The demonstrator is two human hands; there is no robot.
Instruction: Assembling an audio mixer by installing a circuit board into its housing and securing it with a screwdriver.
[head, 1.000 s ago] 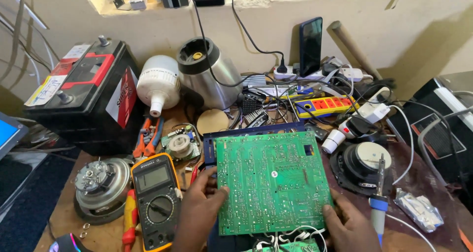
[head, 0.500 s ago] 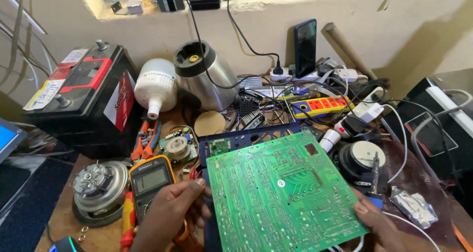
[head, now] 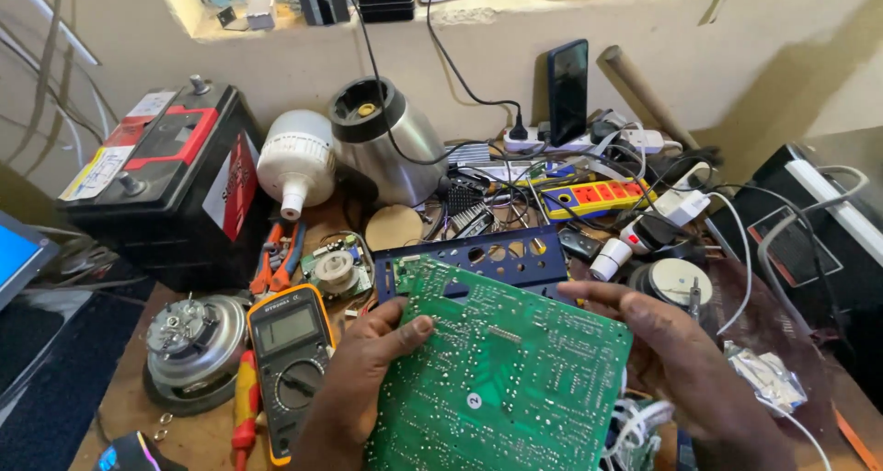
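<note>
The circuit board (head: 501,379) is a green, slightly glossy laminate, rough with many small silver solder points. Behind it, the blue panel (head: 478,259) looks like painted metal with a smooth, matt finish. The multimeter (head: 290,361) has a matt orange rubber-like shell and a grey glassy screen. The motor (head: 189,338) is dull bare metal. The battery (head: 166,181) is black, shiny plastic with paper labels. The worktop (head: 124,407) is brown, worn, matt wood.

Green circuit board (head: 501,379) up off the bench, tilted, solder side facing up, dotted with silver joints, one white round sticker near its middle.
</note>
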